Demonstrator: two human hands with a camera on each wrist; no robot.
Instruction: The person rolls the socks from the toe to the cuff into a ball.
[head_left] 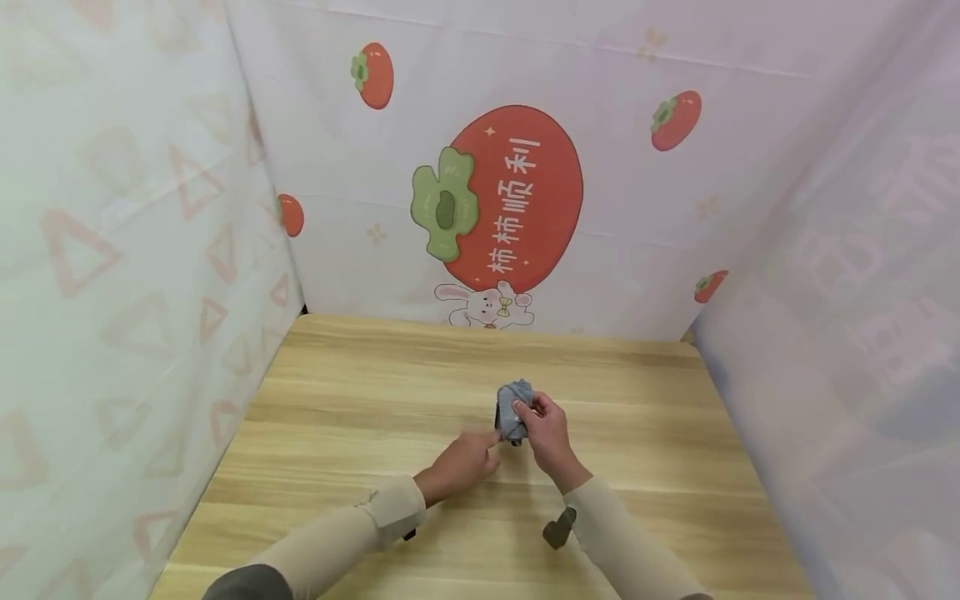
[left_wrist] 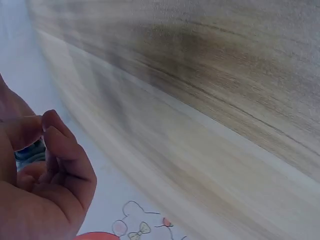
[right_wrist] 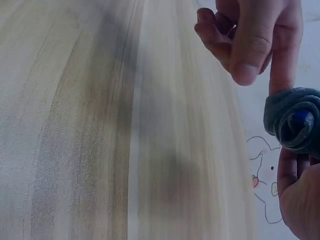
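1. Two bare hands are seen, one bundle between them; one cloth counted, grey-blue and rolled.
2. Grey-blue cloth point(head_left: 509, 398) is held above the middle of one wooden table point(head_left: 360, 417); its coiled end is shown in the right wrist view, with one blue patch point(right_wrist: 301, 117) inside.
3. Right hand point(head_left: 553, 433): cloth is pinched, thumb laid on the near face, fingers behind.
4. Left hand point(head_left: 461, 462): one index finger is held straight, its tip touching the cloth's edge; thumb is kept apart from the cloth, other fingers are bent. Whether the fingertip is tucked under a fold cannot be told.
5. Two pale sleeves are worn, left point(head_left: 330, 533) and right point(head_left: 637, 542); one dark grey piece point(head_left: 557, 532) is seen beside the right cuff.
6. Three sheets are hung: back point(head_left: 322, 150), left point(head_left: 135, 267), right point(head_left: 847, 292).
7. On the back sheet are printed one large red fruit point(head_left: 551, 192) bearing four white characters point(head_left: 513, 206), four small red fruits point(head_left: 381, 75), one rabbit point(head_left: 483, 307).
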